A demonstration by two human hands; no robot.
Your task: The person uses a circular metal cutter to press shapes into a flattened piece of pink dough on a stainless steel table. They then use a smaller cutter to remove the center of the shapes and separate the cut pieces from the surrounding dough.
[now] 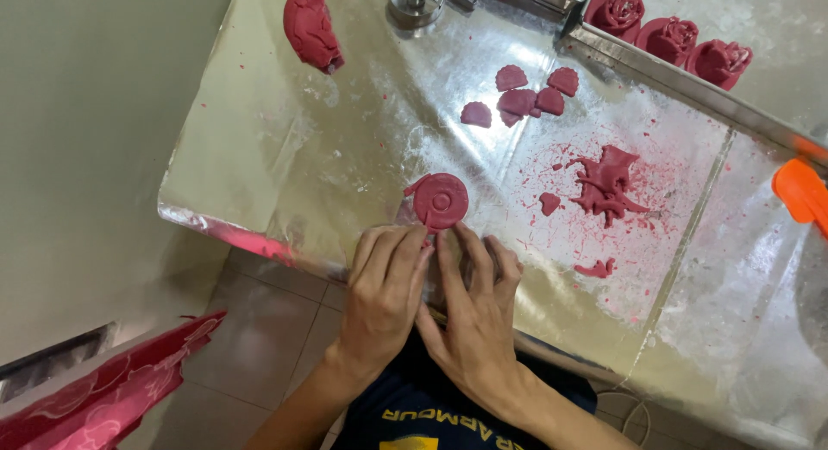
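Note:
A flat round disc of dark red dough (441,201) with ring marks lies on the foil-covered table (285,148). My left hand (385,292) and my right hand (475,306) rest side by side at the table's near edge, fingertips touching the disc's lower rim. Fingers of both hands are pressed together and curled over the dough edge. What lies under the fingers is hidden.
Small cut dough petals (524,95) lie further back, dough scraps (607,184) to the right. A dough lump (309,25) sits far left. Three dough roses (666,36) stand on a metal tray at the back. A metal cutter (415,2) and an orange tool (801,191) are nearby.

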